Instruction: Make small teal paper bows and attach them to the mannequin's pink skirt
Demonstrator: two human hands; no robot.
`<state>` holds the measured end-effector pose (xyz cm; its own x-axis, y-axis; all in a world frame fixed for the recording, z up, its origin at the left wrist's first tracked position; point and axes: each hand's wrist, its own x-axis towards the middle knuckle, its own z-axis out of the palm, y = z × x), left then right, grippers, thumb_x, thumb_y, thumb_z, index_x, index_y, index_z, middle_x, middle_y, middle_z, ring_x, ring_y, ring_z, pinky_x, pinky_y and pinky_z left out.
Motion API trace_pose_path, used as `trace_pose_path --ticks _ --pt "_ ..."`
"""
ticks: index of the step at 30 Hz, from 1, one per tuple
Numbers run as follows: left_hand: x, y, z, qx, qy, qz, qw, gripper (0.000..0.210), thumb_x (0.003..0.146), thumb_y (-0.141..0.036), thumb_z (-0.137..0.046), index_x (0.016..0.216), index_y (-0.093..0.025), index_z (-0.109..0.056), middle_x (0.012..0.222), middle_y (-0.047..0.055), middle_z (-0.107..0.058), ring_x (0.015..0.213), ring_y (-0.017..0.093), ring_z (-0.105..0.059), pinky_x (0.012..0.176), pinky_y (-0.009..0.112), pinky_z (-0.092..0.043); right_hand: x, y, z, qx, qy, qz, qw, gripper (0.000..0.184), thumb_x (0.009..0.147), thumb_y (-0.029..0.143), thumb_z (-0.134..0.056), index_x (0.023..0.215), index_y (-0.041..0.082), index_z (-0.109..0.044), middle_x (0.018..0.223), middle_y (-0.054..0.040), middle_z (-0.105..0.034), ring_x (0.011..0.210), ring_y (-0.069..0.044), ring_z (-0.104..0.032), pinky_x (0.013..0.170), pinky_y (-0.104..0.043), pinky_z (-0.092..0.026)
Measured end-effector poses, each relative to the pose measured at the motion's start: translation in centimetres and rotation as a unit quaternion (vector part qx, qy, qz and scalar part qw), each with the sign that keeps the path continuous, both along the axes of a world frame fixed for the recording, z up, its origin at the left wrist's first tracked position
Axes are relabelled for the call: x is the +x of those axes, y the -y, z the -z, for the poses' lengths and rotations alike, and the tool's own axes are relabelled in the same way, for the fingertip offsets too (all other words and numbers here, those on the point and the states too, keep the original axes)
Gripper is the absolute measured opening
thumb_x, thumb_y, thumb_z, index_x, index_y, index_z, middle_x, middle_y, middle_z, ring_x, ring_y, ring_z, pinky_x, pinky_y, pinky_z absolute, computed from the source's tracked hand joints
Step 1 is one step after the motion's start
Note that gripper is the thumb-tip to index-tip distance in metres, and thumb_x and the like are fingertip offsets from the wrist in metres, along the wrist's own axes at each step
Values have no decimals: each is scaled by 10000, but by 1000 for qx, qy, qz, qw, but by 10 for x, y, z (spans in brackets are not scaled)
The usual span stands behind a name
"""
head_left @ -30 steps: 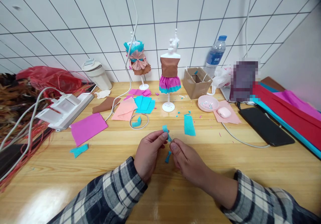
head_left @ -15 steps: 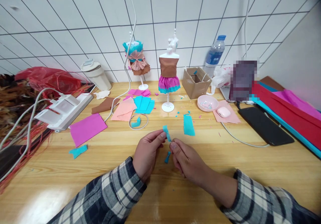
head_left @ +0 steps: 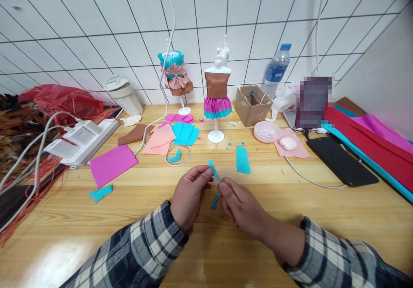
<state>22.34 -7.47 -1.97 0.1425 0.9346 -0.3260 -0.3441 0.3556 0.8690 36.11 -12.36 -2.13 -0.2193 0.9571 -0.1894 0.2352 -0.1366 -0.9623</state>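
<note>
My left hand is closed, thumb and forefinger pinching a small turquoise paper strip. The strip's upper end sticks up past my fingertips. My right hand is closed at the strip's lower end, around something thin and mostly hidden; its tip touches or nearly touches the paper. Just below, a small pinched turquoise paper piece lies on the table between both hands. Beyond my hands stands a small white dress form in a brown paper top and a pink skirt with a turquoise hem.
A flat turquoise paper rectangle lies ahead to the right, near a pink bowl and a cardboard box. Further left are pink paper, a power strip and a second dressed form. A black phone lies right.
The strip's upper end has tilted slightly to the left. Both hands keep nearly the same place and grip.
</note>
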Motion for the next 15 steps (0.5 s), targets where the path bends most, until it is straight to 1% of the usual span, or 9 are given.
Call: trace_pose_path --ticks 4,9,11,15 --pt "1 0 0 3 6 9 1000 207 680 -299 -788 811 -171 -692 693 -17 -662 647 85 -566 617 202 -419 0 0 0 -11 -11 3 1000 391 966 548 -270 779 225 -388 492 85 -427 379 -73 -374 411 -205 -313" --pt "1 0 1 -3 26 5 1000 206 671 -288 -797 798 -168 -688 689 -22 -662 612 73 -554 612 197 -419 0 -2 -1 -62 -83 1 995 444 919 637 -284 783 226 -383 458 100 -400 335 -66 -337 342 -184 -301" --pt "1 -1 1 -8 29 5 1000 214 661 -288 -804 796 -165 -691 689 -19 -665 622 76 -562 625 199 -427 0 -2 -1 -68 -101 -4 993 446 913 647 -288 793 228 -383 452 106 -396 321 -67 -326 316 -174 -297" --pt "2 0 0 -13 29 0 1000 224 640 -290 -816 786 -164 -701 687 -16 -672 635 80 -571 643 204 -434 0 -1 -1 -67 -105 -2 992 432 922 629 -289 809 224 -392 450 106 -400 319 -66 -325 307 -164 -303"
